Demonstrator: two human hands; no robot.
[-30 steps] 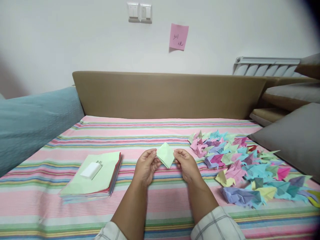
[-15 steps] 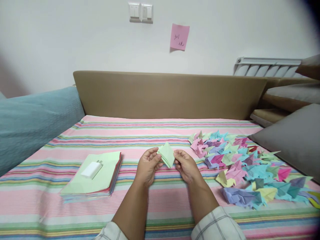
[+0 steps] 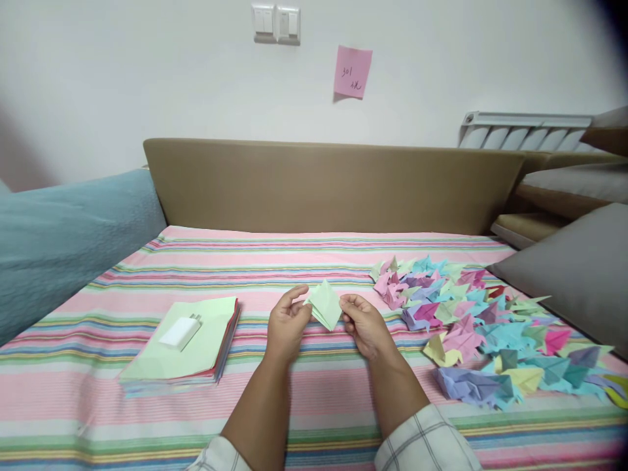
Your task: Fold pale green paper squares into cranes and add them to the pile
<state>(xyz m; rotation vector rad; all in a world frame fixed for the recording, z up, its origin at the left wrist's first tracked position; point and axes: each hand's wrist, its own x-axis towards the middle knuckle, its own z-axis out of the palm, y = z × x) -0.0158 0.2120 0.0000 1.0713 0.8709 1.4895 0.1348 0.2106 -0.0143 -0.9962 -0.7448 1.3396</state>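
A pale green paper, folded into a small layered diamond, is held up above the striped cloth between my hands. My right hand pinches its right corner between thumb and forefinger. At the left corner, the thumb of my left hand meets the loose paper layers, with the forefinger raised a little above them. Whatever the left fingers do behind the paper is hidden. Right of my hands lie many folded paper cranes in pink, blue, purple, green and yellow.
To the left, a stack of coloured paper carries a white charger plug. The striped cloth covers the surface up to a brown backrest. Grey cushions stand at the right, and a blue-covered armrest at the left.
The folded paper has shifted slightly left, and its layers spread somewhat differently. My left fingers have loosened and drawn back a little from its face. The right hand stays at its corner.
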